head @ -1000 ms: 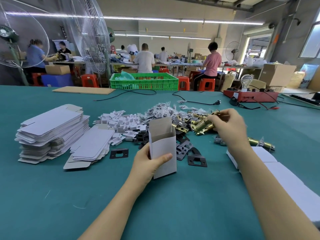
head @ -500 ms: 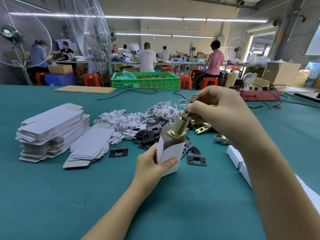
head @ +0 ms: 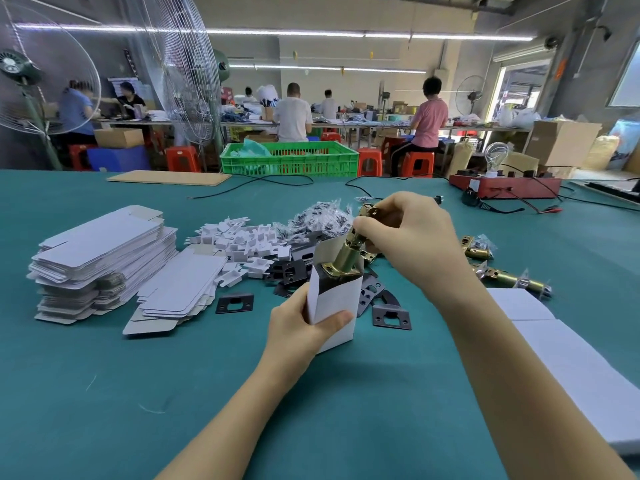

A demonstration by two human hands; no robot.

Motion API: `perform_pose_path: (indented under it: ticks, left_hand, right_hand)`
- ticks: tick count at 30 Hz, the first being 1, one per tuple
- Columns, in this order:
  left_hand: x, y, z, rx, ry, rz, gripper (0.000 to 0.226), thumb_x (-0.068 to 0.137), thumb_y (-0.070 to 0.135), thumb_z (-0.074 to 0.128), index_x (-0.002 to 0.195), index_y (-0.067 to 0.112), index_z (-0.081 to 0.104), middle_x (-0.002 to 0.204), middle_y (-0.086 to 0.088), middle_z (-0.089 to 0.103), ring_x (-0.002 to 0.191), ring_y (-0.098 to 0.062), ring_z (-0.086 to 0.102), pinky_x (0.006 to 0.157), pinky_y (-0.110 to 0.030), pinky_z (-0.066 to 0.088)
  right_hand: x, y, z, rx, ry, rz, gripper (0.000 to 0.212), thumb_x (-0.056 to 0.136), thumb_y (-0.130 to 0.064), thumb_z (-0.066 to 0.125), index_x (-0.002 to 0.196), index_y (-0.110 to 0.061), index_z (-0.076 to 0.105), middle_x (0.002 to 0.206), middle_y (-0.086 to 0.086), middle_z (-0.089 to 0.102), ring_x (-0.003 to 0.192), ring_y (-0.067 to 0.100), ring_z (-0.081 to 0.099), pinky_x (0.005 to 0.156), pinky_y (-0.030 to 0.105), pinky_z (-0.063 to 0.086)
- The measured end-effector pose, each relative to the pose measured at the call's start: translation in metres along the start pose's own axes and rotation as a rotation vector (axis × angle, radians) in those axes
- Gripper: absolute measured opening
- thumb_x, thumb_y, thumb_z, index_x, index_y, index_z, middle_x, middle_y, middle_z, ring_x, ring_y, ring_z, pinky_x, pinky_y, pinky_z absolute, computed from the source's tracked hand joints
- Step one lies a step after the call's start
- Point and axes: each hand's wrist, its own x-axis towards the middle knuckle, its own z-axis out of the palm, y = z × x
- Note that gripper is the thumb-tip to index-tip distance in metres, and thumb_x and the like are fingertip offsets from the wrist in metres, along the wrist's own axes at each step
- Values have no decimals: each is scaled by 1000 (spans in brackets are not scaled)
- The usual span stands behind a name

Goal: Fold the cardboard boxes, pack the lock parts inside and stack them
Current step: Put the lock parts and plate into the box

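Your left hand point(head: 300, 323) grips the box point(head: 334, 308) upright. Your right hand point(head: 408, 233) pinches the latch point(head: 348, 256), tilted, faceplate at the mouth directly below.

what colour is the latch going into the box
Brass gold, shiny, seen in the head view: the latch enters the white box.

No text, label, brand or number is legible on anything here.
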Motion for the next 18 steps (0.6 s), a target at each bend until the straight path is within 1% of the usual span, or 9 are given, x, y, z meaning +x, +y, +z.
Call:
perform_pose_path:
  ticks: [4, 8, 11, 15, 18]
  left_hand:
    - [1, -1, 0, 3, 6, -4, 37, 76, 18, 83, 99, 42, 66, 93, 20, 72, 85, -4, 67, 71, -22, 57]
    - [1, -2, 0, 31, 9, -8, 36, 77, 21, 83, 100, 40, 64, 92, 22, 70, 84, -4, 66, 69, -22, 57]
    - [0, -2, 1, 63, -1, 10, 34, 78, 23, 82, 98, 42, 62, 90, 26, 69, 82, -1, 64, 68, -21, 56]
    - [0, -2, 0, 136, -6, 43, 35, 78, 26, 82, 96, 45, 60, 88, 29, 67, 82, 2, 63, 65, -17, 53]
    - [2, -4, -1, 199, 9, 60, 39, 78, 27, 83, 99, 49, 58, 87, 29, 68, 84, 4, 62, 69, -19, 52]
  right_hand:
    - [-2, -1, 5, -69, 12, -66, 20, 84, -29, 67, 91, -10, 64, 81, 2, 67, 81, 19, 62, 74, 36, 52]
    - [-4, -3, 10, -113, -13, -118, 21, 84, -27, 66, 90, -8, 63, 79, 5, 67, 80, 21, 61, 74, 40, 51]
    - [-5, -1, 14, -156, -52, -132, 19, 84, -26, 66, 89, -7, 63, 77, 5, 66, 79, 22, 61, 75, 40, 50]
    - [-4, 1, 14, -224, -86, -150, 22, 85, -25, 64, 90, -4, 60, 79, 10, 65, 79, 25, 59, 74, 45, 50]
    - [-5, 1, 17, -248, -157, -174, 22, 84, -24, 63, 91, -4, 57, 80, 11, 64, 79, 27, 58, 73, 46, 50]
